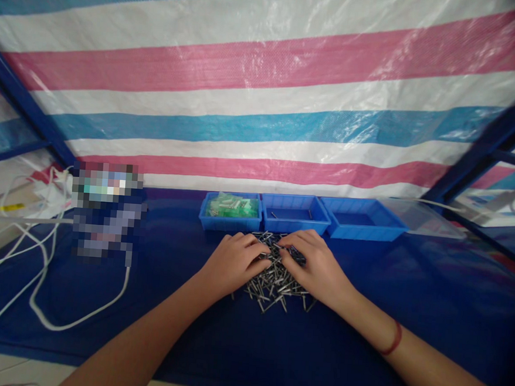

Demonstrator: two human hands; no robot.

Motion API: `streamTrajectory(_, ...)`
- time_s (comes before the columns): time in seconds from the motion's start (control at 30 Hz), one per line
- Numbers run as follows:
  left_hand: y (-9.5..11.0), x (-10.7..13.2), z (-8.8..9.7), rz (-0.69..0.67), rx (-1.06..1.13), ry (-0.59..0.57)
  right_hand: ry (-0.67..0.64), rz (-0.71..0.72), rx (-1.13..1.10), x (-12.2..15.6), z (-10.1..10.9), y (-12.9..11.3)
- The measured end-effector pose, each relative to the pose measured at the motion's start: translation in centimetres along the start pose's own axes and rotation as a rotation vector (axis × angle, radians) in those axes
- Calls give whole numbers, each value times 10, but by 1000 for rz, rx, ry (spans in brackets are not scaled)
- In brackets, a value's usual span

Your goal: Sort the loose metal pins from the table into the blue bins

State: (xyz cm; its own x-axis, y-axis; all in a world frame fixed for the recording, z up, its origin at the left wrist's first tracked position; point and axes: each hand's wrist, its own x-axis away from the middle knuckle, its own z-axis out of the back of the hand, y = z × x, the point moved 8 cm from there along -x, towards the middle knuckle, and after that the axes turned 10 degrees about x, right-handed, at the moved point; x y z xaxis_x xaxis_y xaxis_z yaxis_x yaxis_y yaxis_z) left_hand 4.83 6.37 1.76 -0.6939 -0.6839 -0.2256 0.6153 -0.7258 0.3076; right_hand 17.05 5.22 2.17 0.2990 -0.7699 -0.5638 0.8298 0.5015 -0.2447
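Observation:
A loose pile of thin metal pins, rivet-like in shape, lies on the blue table in front of me. My left hand rests at the pile's left side, thumb and index finger apart over the pins. From the right, my right hand reaches in with thumb and index fingertips close together on a pin at the pile's upper part. Its other fingers curl over the pins behind. Just beyond the pile stands the middle blue bin, with a couple of pins inside.
The left blue bin holds green-and-clear plastic packets. A third blue bin stands at the right, beside a clear plastic sheet. White cables loop across the table's left side. A striped tarp hangs behind.

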Motion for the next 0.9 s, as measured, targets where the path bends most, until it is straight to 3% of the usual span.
streamTrajectory(0.37,8,-2,-3,-15,-18,41,-49,-10,-16,2,-5,1)
streamTrajectory(0.9,2,-1,2,41,33,66,-35,12,-28,0,-1,-2)
